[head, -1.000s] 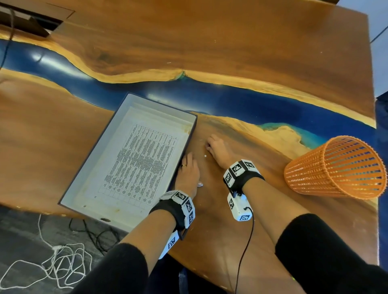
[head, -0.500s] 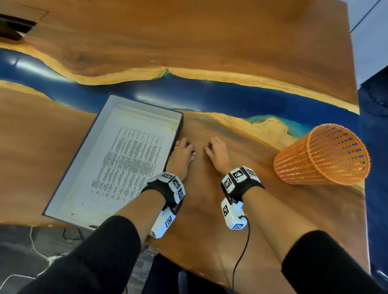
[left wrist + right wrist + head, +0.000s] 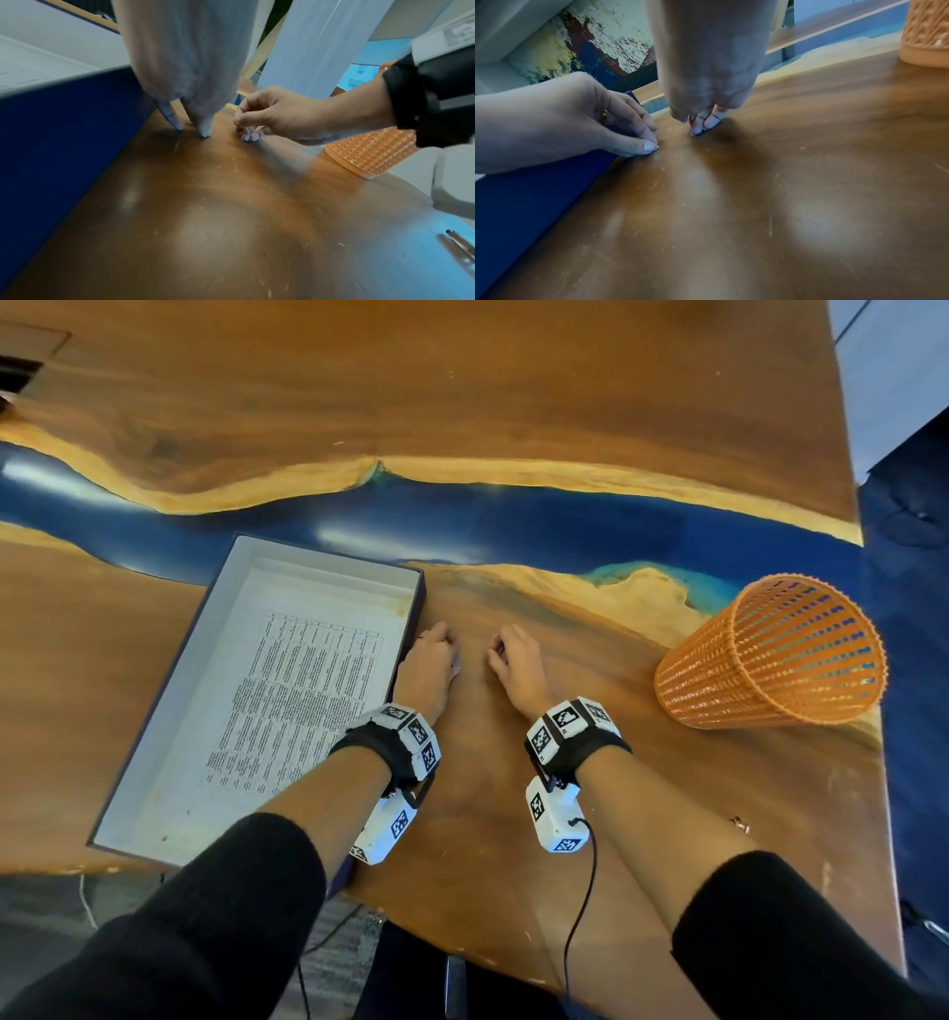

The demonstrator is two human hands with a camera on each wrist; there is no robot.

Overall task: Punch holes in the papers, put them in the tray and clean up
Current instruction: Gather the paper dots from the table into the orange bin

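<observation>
The grey tray (image 3: 154, 711) with dark blue outer walls (image 3: 64, 132) lies at the left and holds printed papers (image 3: 298, 690). Just right of its wall, my left hand (image 3: 445, 643) bends down to the tabletop, thumb and forefinger drawn together there (image 3: 652, 146) as on a tiny paper bit, which is hidden. A hand's width to the right, my right hand (image 3: 495, 650) is curled, its thumb pressed to the forefinger (image 3: 240, 123) and its lower fingertips (image 3: 700, 127) touching the wood. Any bits it holds are hidden.
An orange mesh waste basket (image 3: 770, 654) stands at the right, near the table's edge. A small metal item (image 3: 739, 824) lies near my right forearm. The table's front edge runs just under my forearms, with cables on the floor below.
Both hands slid a little away from me along the tray wall and curled tighter. The white paper dots seen on the wood earlier no longer show.
</observation>
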